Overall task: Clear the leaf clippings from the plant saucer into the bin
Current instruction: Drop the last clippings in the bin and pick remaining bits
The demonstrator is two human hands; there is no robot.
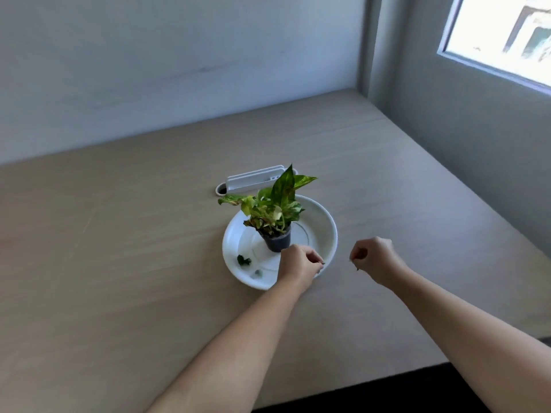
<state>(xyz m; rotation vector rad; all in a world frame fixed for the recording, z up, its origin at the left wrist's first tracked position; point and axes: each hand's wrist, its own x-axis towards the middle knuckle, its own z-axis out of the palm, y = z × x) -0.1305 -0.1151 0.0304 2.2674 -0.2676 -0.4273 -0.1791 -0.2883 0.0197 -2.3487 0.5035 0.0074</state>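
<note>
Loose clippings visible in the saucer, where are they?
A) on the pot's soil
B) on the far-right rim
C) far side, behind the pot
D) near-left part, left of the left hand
D: the dark green clipping and the pale clipping lie in the near-left part of the saucer, left of the left hand.

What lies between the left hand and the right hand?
In the head view, between the left hand and the right hand lie only the rim of the saucer and a strip of bare table.
</note>
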